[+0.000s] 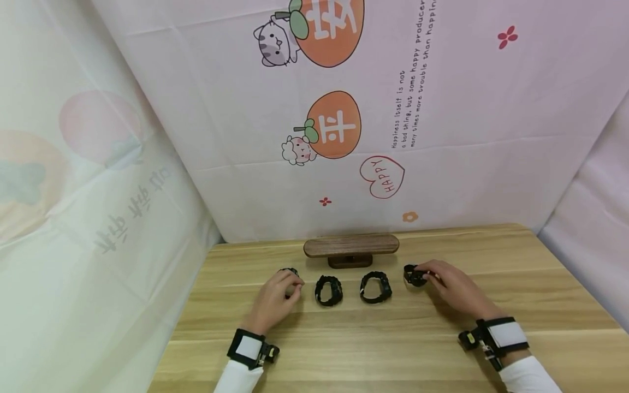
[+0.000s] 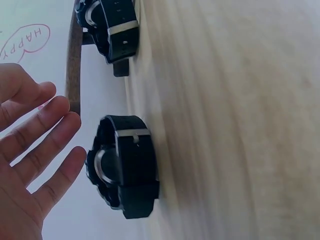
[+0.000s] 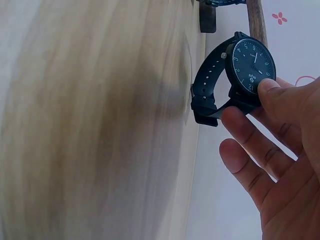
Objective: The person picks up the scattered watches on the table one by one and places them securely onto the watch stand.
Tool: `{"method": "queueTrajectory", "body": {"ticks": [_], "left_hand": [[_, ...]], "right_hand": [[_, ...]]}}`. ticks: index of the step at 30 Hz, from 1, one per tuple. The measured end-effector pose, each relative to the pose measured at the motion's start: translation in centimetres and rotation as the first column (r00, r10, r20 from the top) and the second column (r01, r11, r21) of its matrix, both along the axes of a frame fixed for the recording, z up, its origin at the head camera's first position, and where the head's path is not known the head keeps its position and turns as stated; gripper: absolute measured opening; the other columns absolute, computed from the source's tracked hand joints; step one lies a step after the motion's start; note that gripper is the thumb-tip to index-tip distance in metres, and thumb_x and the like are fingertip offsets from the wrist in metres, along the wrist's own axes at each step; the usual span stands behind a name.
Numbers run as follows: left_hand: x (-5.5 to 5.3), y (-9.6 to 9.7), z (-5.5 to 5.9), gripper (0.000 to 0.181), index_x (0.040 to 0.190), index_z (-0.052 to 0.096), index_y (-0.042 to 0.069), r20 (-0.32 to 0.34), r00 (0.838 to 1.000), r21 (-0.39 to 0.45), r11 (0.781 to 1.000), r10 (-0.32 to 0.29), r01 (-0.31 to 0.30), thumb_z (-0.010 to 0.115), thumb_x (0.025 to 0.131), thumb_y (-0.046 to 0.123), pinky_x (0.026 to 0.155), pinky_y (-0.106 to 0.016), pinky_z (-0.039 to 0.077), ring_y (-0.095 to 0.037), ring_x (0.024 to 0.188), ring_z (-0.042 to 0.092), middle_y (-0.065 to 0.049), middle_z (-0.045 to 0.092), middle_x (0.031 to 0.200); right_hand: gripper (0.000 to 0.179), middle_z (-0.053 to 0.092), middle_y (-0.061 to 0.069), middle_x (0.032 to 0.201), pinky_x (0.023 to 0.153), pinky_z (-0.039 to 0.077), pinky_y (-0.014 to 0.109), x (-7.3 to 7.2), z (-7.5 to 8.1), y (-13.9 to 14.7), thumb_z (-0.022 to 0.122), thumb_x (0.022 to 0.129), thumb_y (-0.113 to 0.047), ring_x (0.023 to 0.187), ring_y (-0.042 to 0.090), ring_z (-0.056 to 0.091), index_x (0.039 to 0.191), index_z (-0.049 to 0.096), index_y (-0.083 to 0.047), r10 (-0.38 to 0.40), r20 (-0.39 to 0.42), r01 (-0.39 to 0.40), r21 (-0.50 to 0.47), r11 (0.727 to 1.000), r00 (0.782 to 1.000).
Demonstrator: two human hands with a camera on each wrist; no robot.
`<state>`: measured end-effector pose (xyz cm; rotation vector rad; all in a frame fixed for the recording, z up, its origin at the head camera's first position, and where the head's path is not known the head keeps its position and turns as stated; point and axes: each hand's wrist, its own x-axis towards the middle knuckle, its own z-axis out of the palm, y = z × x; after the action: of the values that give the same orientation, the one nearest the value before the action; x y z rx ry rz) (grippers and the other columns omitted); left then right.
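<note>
Four black wristwatches form a row across the wooden table, so several in all. My right hand (image 1: pixel 457 286) pinches the rightmost watch (image 1: pixel 416 277) between thumb and fingers. Its round dark dial (image 3: pixel 253 65) and buckled strap show in the right wrist view, the thumb on the dial's edge. Partly hidden behind my left hand (image 1: pixel 275 299) is the leftmost watch (image 1: pixel 291 271). In the left wrist view, the relaxed fingers (image 2: pixel 55 142) lie beside that watch (image 2: pixel 137 162); contact is unclear. Between the hands, two watches, one left of centre (image 1: pixel 336 291) and one right (image 1: pixel 385 286), stand with straps looped.
Behind the watches stands a dark wooden bar on a short base (image 1: pixel 351 246). A printed white cloth (image 1: pixel 236 191) hangs at the table's back edge, and more cloth hangs at both sides. Each wrist carries a strapped camera.
</note>
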<state>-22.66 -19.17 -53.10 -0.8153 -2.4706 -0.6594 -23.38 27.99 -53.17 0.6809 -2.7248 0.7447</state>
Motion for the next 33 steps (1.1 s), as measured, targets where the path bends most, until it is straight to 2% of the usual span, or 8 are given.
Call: {"method": "queueTrajectory", "body": {"ticks": [8, 18, 22, 28, 33], "left_hand": [[0.1, 0.9, -0.1, 0.014, 0.108, 0.077, 0.014, -0.037, 0.999, 0.004, 1.000, -0.002, 0.002, 0.074, 0.097, 0.007, 0.074, -0.024, 0.058, -0.011, 0.089, 0.067, 0.004, 0.072, 0.101], [0.1, 1.7, -0.4, 0.017, 0.112, 0.075, 0.014, -0.035, 0.999, 0.029, 0.999, -0.019, 0.020, 0.075, 0.097, 0.007, 0.071, -0.022, 0.056, -0.014, 0.086, 0.068, 0.004, 0.070, 0.097], [0.2, 1.9, -0.5, 0.018, 0.111, 0.075, 0.012, -0.048, 0.998, 0.037, 0.999, -0.032, 0.033, 0.076, 0.095, 0.006, 0.072, -0.022, 0.057, -0.011, 0.086, 0.067, 0.003, 0.071, 0.097], [0.6, 2.4, -0.3, 0.018, 0.113, 0.077, 0.011, -0.014, 0.999, 0.028, 0.999, -0.031, 0.031, 0.076, 0.095, 0.006, 0.074, -0.025, 0.059, -0.010, 0.090, 0.067, 0.004, 0.072, 0.100], [0.6, 2.7, -0.3, 0.017, 0.113, 0.077, 0.011, 0.007, 0.999, 0.029, 0.999, -0.032, 0.032, 0.077, 0.096, 0.009, 0.079, -0.029, 0.061, -0.011, 0.094, 0.069, 0.003, 0.073, 0.103]], "right_hand": [[0.029, 0.076, 0.008, 0.121, 0.092, 0.063, 0.052, 0.2, -0.2, -0.3, 0.068, 0.101, 0.002, 0.110, 0.030, 0.073, 0.127, 0.073, -0.009, 0.005, -0.018, -0.005, -0.004, 1.000, 1.000], [0.028, 0.076, 0.006, 0.122, 0.093, 0.063, 0.050, 0.2, -0.2, -0.8, 0.067, 0.103, -0.003, 0.112, 0.027, 0.073, 0.129, 0.073, -0.011, -0.001, -0.027, 0.000, -0.009, 1.000, 1.000], [0.027, 0.076, 0.004, 0.121, 0.087, 0.065, 0.042, 0.2, -0.2, -1.0, 0.067, 0.103, -0.004, 0.107, 0.022, 0.073, 0.128, 0.073, -0.012, -0.002, -0.041, 0.001, -0.008, 1.000, 0.999], [0.028, 0.076, 0.002, 0.119, 0.073, 0.060, 0.025, 0.2, 0.1, -1.3, 0.069, 0.103, -0.005, 0.094, 0.007, 0.067, 0.129, 0.073, -0.013, 0.007, -0.067, -0.008, -0.022, 1.000, 0.998], [0.028, 0.076, 0.001, 0.115, 0.070, 0.058, 0.022, 0.2, 0.6, -1.7, 0.071, 0.100, -0.002, 0.088, 0.002, 0.063, 0.126, 0.074, -0.014, 0.018, -0.109, -0.024, -0.046, 0.999, 0.994]]}}
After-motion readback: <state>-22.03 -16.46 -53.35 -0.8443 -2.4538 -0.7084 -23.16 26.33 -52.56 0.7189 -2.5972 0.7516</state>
